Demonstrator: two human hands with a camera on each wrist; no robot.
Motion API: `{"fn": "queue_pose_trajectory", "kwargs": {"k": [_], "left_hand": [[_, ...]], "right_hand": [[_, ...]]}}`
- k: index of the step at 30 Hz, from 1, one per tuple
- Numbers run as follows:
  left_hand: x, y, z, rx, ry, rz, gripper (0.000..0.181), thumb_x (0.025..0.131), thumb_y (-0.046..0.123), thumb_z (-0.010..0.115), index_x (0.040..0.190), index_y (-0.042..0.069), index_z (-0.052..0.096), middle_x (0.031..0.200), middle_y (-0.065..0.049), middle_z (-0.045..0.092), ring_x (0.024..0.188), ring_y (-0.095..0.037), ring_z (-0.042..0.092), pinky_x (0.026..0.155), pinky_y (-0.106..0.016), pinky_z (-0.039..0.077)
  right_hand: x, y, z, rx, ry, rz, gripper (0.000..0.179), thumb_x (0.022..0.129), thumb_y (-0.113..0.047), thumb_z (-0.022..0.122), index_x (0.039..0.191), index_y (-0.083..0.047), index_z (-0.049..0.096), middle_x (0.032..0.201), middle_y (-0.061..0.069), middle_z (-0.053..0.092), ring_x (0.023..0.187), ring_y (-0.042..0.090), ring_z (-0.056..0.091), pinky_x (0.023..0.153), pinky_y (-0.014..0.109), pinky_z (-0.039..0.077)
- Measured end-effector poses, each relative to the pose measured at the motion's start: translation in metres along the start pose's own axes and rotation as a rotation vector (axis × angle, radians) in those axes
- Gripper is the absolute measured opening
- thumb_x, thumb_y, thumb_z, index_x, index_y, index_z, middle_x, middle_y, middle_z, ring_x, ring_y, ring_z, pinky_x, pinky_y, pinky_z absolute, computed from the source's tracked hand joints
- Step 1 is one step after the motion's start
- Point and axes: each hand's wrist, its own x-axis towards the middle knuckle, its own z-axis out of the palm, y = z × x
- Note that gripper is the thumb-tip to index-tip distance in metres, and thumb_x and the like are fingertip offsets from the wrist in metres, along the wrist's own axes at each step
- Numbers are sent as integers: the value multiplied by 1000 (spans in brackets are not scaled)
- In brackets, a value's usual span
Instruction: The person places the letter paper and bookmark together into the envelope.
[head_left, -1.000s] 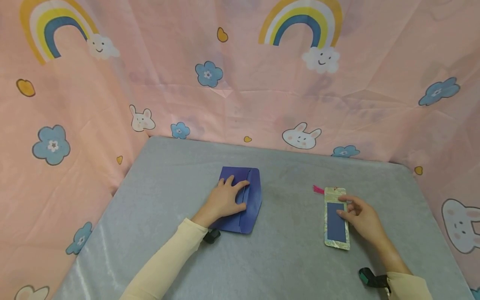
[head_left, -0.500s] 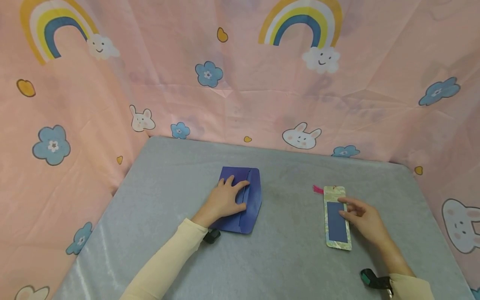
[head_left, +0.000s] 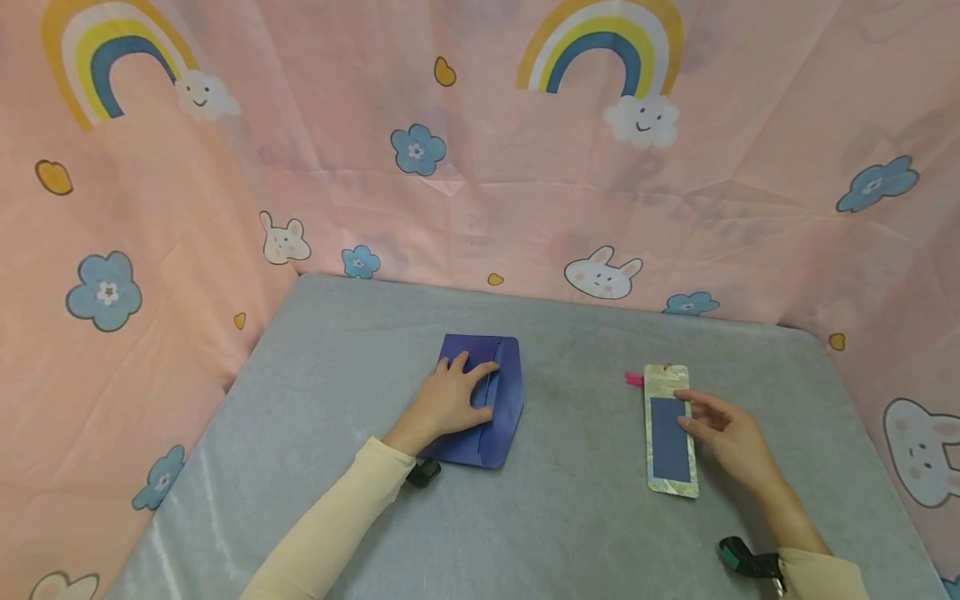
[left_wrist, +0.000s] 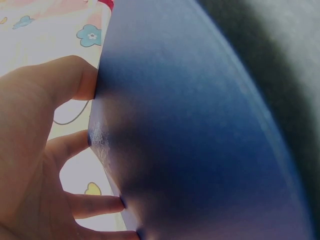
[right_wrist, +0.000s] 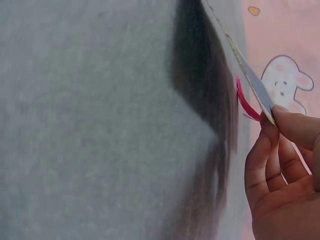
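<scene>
A dark blue paper envelope [head_left: 509, 408] lies on the table with its flap opened out to the right. My left hand [head_left: 447, 398] rests on it with fingers spread, the thumb and fingertips touching the paper. In the left wrist view the envelope [left_wrist: 190, 120] fills much of the frame beside the fingers. My right hand [head_left: 729, 436] pinches the right edge of a pale green bookmark [head_left: 666, 381] with a dark blue panel and a pink tassel [head_left: 634, 379]. Seen edge-on in the right wrist view, the bookmark [right_wrist: 248, 75] is held above the table, over its shadow.
A grey cloth covers the table [head_left: 577, 517]. Behind and at both sides hangs a pink curtain [head_left: 495, 192] printed with rainbows, rabbits and flowers. A black wrist device [head_left: 742, 557] sits near the right sleeve, another [head_left: 424, 472] by the left wrist.
The bookmark has shifted slightly away from me and a little to the left in my right hand's pinch. My left hand and the envelope have stayed in place.
</scene>
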Motion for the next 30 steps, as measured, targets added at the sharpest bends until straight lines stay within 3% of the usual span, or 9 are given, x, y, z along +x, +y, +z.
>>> {"fn": "queue_pose_trajectory", "kwargs": {"k": [7, 14, 21, 25, 30], "left_hand": [[0, 0, 1, 6, -10, -7, 71, 83, 46, 67, 148, 35, 43, 155, -23, 39, 137, -54, 41, 100, -64, 45], [0, 0, 2, 5, 2, -6, 70, 82, 45, 67, 148, 35, 44, 154, -23, 40, 136, -54, 42, 101, -63, 45], [0, 0, 2, 7, -6, -7, 71, 83, 45, 67, 148, 35, 43, 154, -23, 40, 136, -54, 42, 100, -64, 45], [-1, 0, 2, 5, -6, -7, 71, 83, 45, 67, 148, 35, 43, 154, -23, 40, 136, -54, 42, 100, -64, 45], [-1, 0, 1, -1, -4, -9, 70, 83, 44, 67, 148, 35, 43, 154, -23, 40, 136, -54, 41, 101, -64, 45]], "right_hand": [[1, -5, 1, -16, 20, -20, 45, 96, -30, 65, 136, -12, 59, 124, 19, 64, 91, -23, 45, 71, 11, 45], [1, -16, 7, 1, 71, -73, 40, 94, -25, 67, 132, -12, 63, 118, 14, 64, 94, -18, 48, 74, 5, 43], [2, -28, 10, 7, 62, -71, 40, 95, -28, 66, 133, -14, 62, 120, 10, 63, 96, -16, 47, 77, 5, 42], [3, -34, 12, 28, 66, -97, 40, 94, -26, 67, 132, -14, 63, 116, -5, 62, 97, -14, 49, 78, 4, 42], [6, -41, 14, 55, 74, -137, 39, 93, -24, 68, 131, -14, 64, 113, -12, 63, 96, -13, 52, 78, 4, 44]]}}
